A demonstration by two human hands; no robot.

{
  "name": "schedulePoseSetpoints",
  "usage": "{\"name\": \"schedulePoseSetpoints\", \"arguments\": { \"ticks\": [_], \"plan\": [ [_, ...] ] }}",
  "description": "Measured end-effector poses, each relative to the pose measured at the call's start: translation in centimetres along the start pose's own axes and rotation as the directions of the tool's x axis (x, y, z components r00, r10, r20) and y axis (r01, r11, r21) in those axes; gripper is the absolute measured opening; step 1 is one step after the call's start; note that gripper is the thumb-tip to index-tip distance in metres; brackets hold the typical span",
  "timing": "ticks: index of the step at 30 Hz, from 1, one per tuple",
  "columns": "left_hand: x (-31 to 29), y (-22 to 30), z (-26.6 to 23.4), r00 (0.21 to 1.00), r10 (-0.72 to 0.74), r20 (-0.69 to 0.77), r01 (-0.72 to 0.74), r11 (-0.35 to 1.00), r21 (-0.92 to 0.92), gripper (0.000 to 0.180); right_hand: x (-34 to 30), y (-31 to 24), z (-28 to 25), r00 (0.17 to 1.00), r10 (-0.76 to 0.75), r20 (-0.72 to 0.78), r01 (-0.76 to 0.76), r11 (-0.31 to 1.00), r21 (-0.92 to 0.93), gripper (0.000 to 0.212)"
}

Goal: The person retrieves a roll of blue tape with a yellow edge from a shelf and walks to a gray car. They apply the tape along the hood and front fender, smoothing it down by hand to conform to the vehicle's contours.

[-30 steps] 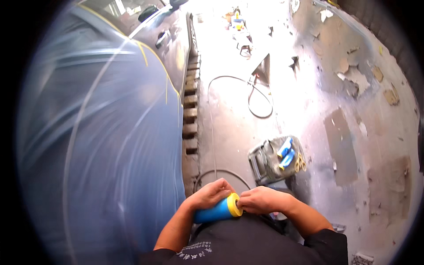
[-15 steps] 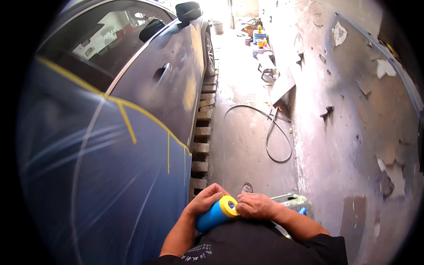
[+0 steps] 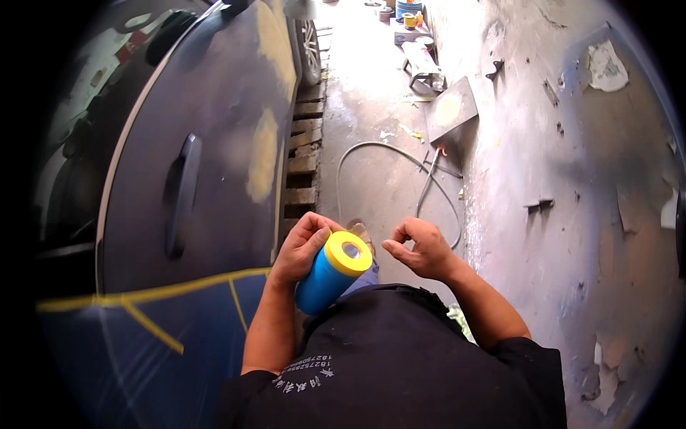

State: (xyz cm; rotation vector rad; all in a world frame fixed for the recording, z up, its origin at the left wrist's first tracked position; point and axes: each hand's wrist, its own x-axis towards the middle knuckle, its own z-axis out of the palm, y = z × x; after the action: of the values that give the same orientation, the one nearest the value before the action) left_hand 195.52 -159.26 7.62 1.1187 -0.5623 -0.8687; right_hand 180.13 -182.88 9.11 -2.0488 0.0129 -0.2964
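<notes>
My left hand [image 3: 303,247] grips a roll of blue masking film [image 3: 317,285] with a yellow tape band at its upper end. The roll slants in front of my belly, its open core facing up and to the right. My right hand [image 3: 421,249] is off the roll, a short way to its right, fingers curled and thumb bent in; anything pinched there is too small to make out. Left of me is a car door [image 3: 232,136] in dull dark grey with tan filler patches. Yellow masking tape [image 3: 193,286] edges the blue film [image 3: 214,357] covering the car's nearer part.
A grey hose [image 3: 379,143] loops over the floor ahead. Beyond it stand a tilted board [image 3: 451,111], a low stand [image 3: 423,68] and several paint containers [image 3: 409,20]. Slatted blocks [image 3: 304,164] run along the car's side. A peeling wall [image 3: 529,286] rises at the right.
My right hand has come away from the roll's yellow end to the right. My left hand still holds the roll. The view has shifted closer along the car door.
</notes>
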Motion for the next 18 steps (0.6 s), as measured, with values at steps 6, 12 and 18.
{"name": "schedulePoseSetpoints", "arguments": {
  "ticks": [6, 12, 18],
  "plan": [
    [16.4, 1.2, -5.5, 0.995, -0.006, 0.096, -0.002, 0.996, 0.084, 0.017, 14.7, 4.9, -5.3, 0.996, 0.073, 0.055, -0.070, 0.996, -0.058, 0.011],
    [30.7, 5.6, -8.1, 0.987, -0.103, 0.125, 0.072, 0.970, 0.231, 0.016, 26.9, 8.9, -10.8, 0.995, -0.003, 0.096, 0.014, 0.994, -0.107, 0.009],
    [44.9, 6.2, -10.4, 0.970, -0.209, 0.122, 0.142, 0.900, 0.411, 0.012, 38.7, 14.9, -16.2, 0.958, 0.107, 0.267, -0.025, 0.956, -0.294, 0.021]
  ]
}}
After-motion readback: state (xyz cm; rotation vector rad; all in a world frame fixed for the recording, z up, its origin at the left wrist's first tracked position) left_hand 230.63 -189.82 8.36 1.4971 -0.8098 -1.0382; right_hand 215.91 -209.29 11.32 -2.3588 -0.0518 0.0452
